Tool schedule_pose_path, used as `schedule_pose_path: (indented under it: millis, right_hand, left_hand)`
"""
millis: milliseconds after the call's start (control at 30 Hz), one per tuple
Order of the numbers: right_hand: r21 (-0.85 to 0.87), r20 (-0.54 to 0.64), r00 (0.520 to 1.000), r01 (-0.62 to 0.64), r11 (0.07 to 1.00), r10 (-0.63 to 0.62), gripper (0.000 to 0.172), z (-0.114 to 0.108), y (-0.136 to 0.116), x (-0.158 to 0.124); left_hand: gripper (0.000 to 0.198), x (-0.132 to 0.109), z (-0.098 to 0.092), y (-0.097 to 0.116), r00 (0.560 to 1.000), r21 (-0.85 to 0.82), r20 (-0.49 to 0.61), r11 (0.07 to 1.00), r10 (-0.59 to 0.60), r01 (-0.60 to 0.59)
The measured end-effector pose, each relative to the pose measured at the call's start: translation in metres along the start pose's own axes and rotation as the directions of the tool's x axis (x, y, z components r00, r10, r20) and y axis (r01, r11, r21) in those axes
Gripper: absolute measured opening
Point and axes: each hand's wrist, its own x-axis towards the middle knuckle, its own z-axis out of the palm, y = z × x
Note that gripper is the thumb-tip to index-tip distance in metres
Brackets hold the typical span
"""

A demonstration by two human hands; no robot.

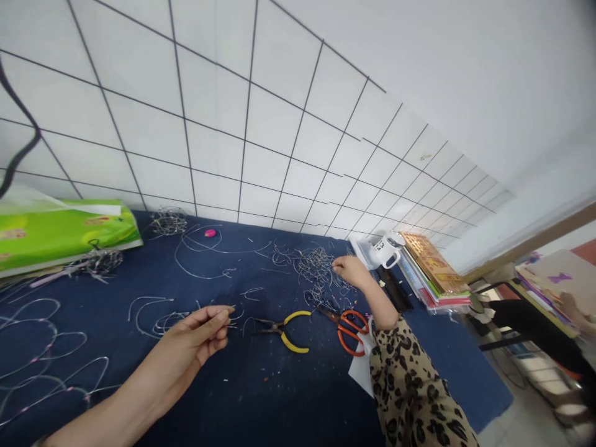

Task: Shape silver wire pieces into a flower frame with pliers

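My left hand [205,335] hovers over the dark blue tabletop, thumb and forefinger pinched together; what sits between them is too small to make out. Bent pieces of thin wire [166,321] lie just behind and beside it. My right hand [351,271] is closed in a pinch at the right edge of a tangled heap of silver wire [316,266], and its fingertips hide anything they hold. Between the hands lie pliers with yellow handles [294,316], spread apart, and scissors with orange-red handles [352,329] near my right forearm.
At left are a green plastic packet [69,233], a wire bundle [100,262] and looped wires with pink beads [49,347]. A pink object [210,233] lies near the tiled wall. A white mug [387,250] and stacked books [435,264] stand right. Another person [535,323] is at far right.
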Motion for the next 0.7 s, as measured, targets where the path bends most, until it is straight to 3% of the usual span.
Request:
schedule_pose_path:
  millis: [167,300,433,700]
  right_hand:
    - [-0.056,-0.051,0.998,0.027,0.998,-0.030,0.021,0.014,-0.014,0.025]
    - [-0.078,-0.052,0.998,0.037,0.996,-0.041,0.014,0.026,-0.017,0.040]
    - [-0.078,-0.052,0.998,0.026,0.997,-0.030,0.010,0.024,-0.006,0.040]
    - [-0.046,-0.076,0.997,0.012,0.999,-0.016,0.017,0.016,0.012,0.028]
  left_hand:
    - [0.024,0.002,-0.002,0.000,1.000,-0.022,-0.007,1.000,-0.018,0.018]
    - [0.024,0.002,-0.002,0.001,1.000,-0.022,-0.017,1.000,-0.010,0.009]
    - [0.024,0.001,0.000,0.003,1.000,-0.029,-0.011,1.000,-0.011,0.011]
    - [0.024,0.001,-0.001,0.000,1.000,0.014,0.007,1.000,0.000,-0.001]
